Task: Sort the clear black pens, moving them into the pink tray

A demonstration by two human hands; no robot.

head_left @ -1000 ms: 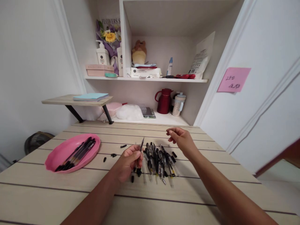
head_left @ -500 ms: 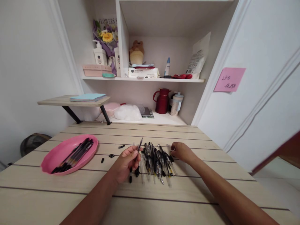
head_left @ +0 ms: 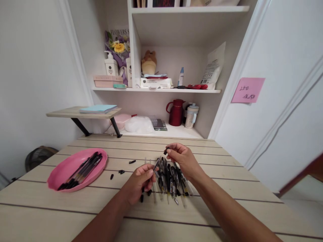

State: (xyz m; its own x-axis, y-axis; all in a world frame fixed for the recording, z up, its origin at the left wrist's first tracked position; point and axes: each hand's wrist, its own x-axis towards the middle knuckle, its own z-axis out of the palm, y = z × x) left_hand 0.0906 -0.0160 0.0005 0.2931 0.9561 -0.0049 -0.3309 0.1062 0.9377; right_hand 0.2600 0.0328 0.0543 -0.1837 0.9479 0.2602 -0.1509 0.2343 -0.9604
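Observation:
My left hand (head_left: 141, 181) is closed round a slim pen (head_left: 156, 164), its pointed tip turned up and to the right. Just beyond that tip, my right hand (head_left: 183, 158) pinches a small black pen cap (head_left: 166, 151) between thumb and fingers. Cap and tip are apart. Under and between both hands lies a loose heap of pens (head_left: 171, 181), clear barrels mixed with black parts. Several small black caps (head_left: 121, 171) are scattered on the table left of my left hand. Farther left, a pink tray (head_left: 56, 171) holds a bundle of capped pens (head_left: 84, 169).
The slatted wooden table (head_left: 96, 222) meets a white shelf unit (head_left: 156, 90) at the back. A small raised stand (head_left: 63, 113) bears blue paper (head_left: 98, 108) at the back left. A red jug (head_left: 176, 114) and a pale tumbler (head_left: 191, 117) stand inside the lower shelf.
My right hand has moved left from the pen heap's right side and now holds up a black cap near the pen tip. My left hand keeps its pen. The view has tilted slightly up.

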